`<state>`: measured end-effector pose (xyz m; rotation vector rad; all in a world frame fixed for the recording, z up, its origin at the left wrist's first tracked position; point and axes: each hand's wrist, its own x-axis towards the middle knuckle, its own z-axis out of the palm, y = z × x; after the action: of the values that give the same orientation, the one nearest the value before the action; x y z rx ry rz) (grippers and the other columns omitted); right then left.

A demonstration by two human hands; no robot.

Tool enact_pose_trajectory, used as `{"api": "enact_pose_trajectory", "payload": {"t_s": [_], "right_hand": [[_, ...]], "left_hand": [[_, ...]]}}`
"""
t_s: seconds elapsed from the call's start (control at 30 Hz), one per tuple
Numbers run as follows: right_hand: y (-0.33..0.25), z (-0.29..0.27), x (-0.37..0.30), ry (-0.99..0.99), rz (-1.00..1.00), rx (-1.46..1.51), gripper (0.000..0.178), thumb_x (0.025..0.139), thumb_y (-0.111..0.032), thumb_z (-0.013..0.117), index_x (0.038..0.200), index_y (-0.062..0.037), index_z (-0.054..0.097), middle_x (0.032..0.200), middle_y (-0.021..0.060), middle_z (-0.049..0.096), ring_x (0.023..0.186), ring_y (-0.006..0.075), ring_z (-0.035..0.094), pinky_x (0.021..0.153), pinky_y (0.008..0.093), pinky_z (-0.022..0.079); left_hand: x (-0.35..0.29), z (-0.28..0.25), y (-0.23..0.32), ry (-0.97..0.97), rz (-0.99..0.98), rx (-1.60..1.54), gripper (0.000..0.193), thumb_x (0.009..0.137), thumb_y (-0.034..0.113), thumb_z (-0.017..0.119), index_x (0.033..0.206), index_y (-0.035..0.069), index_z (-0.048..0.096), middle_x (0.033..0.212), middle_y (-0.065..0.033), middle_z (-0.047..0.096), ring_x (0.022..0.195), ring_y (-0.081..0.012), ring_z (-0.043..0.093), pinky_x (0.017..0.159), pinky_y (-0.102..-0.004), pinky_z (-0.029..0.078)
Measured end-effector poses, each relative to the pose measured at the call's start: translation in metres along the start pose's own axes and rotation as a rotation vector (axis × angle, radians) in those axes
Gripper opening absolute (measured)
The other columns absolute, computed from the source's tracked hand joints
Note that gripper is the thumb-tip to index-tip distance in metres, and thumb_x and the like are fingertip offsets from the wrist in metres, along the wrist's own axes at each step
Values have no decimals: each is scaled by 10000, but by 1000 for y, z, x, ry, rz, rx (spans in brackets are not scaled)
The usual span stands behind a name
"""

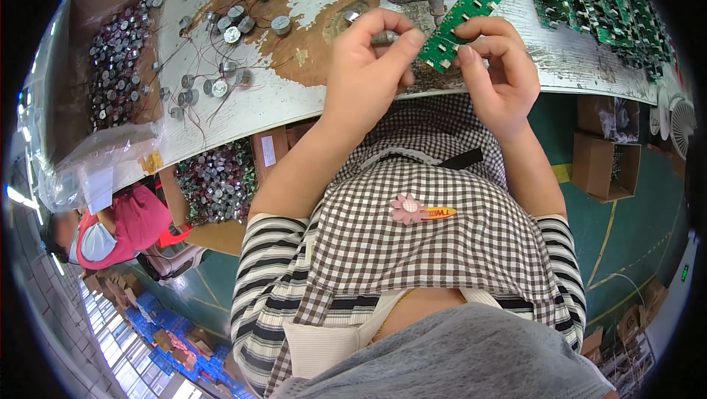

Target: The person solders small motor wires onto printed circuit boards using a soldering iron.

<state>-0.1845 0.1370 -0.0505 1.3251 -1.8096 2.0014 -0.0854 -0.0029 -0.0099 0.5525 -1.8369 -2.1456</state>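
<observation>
Right hand [507,79] pinching the green board [471,10] above the table's [250,113] near edge, left hand [366,68] curled beside it, hold unclear; wired cylinders [233,34] scattered left, more boards [585,3] crowding the far-right corner!

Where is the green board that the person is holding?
In the head view, the green board is at the top, right of centre, pinched in the right hand, its near end close to the left hand.

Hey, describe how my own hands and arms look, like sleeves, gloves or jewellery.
Your left hand and right hand wear no gloves. Your forearms are bare, with no watch or bracelet visible. Black-and-white striped sleeves end around the elbows.
</observation>
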Motion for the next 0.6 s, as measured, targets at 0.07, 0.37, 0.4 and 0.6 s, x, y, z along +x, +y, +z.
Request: {"api": "enact_pose_trajectory", "payload": {"t_s": [0.07, 0.37, 0.4, 0.6], "right_hand": [[-1, 0, 2, 6, 3, 8, 69, 790, 69, 632, 797, 45, 568, 951, 163, 624, 664, 116, 591, 590, 213, 495], [-3, -1, 4, 4, -45, -106, 78, 780, 62, 652, 801, 46, 579, 929, 149, 628, 680, 129, 610, 581, 215, 503], [-3, 0, 7, 12, -60, -114, 79, 778, 62, 654, 800, 47, 580, 928, 151, 627, 683, 133, 613, 579, 216, 504], [-5, -2, 5, -20, -115, -154, 84, 770, 59, 661, 792, 47, 581, 923, 155, 623, 677, 140, 608, 578, 220, 504]], "left_hand": [[3, 2, -5, -11, 47, -42, 156, 891, 121, 624, 942, -17, 574, 671, -12, 564, 524, -61, 512, 467, -180, 380], [8, 8, -9, -4, 70, -63, 143, 878, 82, 603, 905, -29, 517, 671, -37, 567, 473, -62, 510, 401, -200, 391], [10, 9, -6, 15, 89, -52, 143, 877, 83, 604, 902, -28, 519, 668, -34, 565, 474, -59, 508, 399, -201, 385], [2, 10, -3, 53, 87, 58, 137, 872, 87, 611, 878, -22, 529, 657, -19, 571, 480, -42, 499, 400, -199, 369]]}}
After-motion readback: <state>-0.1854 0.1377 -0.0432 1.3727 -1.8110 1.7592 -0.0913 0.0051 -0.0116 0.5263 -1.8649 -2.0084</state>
